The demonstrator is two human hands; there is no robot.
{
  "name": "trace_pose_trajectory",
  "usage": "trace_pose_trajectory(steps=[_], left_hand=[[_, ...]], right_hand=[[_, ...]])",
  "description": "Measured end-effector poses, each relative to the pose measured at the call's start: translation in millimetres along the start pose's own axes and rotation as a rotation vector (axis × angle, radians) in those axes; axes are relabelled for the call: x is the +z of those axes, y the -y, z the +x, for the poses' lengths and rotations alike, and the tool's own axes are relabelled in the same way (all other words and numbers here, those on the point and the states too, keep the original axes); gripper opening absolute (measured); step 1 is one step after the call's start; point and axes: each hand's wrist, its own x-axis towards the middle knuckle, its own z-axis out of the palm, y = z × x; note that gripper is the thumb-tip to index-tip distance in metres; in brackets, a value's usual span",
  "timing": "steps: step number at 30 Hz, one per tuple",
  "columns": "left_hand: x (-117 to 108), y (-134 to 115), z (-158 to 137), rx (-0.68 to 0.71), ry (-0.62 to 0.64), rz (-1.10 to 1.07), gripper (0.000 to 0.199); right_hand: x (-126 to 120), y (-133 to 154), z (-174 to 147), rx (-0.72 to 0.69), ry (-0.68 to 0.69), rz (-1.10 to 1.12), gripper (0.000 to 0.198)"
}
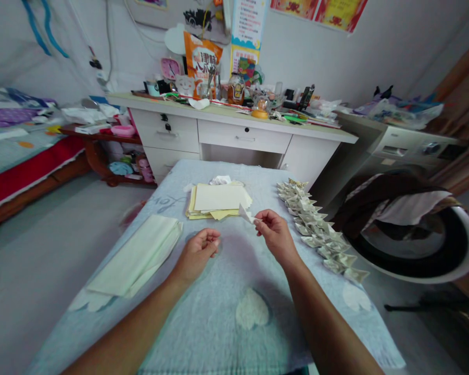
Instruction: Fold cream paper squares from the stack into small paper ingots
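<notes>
Between the thumb and fingers of my right hand (272, 232) is a small folded piece of white paper (246, 213) with pointed ends. It is held just in front of a stack of cream and yellow paper sheets (220, 198). My left hand (201, 249) is over the cloth with fingers curled and the thumb close to them; I see nothing in it. To its left lies a folded pale green-white sheet or cloth (140, 255). Rows of folded paper pieces (316, 224) with pointed tips run along the table's right side.
A light blue cloth with heart patterns covers the table (218, 323). Crumpled white paper (220, 180) sits behind the stack. Beyond stands a cluttered white desk (242, 136). To the right is a washing machine (398, 146) with clothes at its open door; a bed (23, 151) is at left.
</notes>
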Motion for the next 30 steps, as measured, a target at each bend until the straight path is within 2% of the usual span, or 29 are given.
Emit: trace_pose_trajectory(steps=[7, 11, 15, 19, 22, 30], left_hand=[[0, -2, -2, -0.038, -0.010, -0.020, 0.026], [0, -2, -1, -0.030, 0.000, -0.034, 0.024], [0, -1, -2, -0.020, 0.003, -0.019, 0.022], [0, 0, -2, -0.009, 0.011, -0.012, 0.022], [0, 1, -1, -0.009, 0.028, 0.013, 0.021], [-2, -1, -3, -0.023, 0.030, 0.027, 0.021]], right_hand=[[-56, 50, -1, -0.166, -0.149, -0.353, 0.015], [-95, 57, 24, -0.228, -0.282, -0.687, 0.016], [-135, 45, 66, -0.271, -0.352, -0.940, 0.016], [-164, 24, 103, -0.203, -0.283, -1.097, 0.018], [-174, 8, 119, -0.122, -0.246, -1.164, 0.018], [-181, -16, 130, -0.083, -0.251, -1.178, 0.020]])
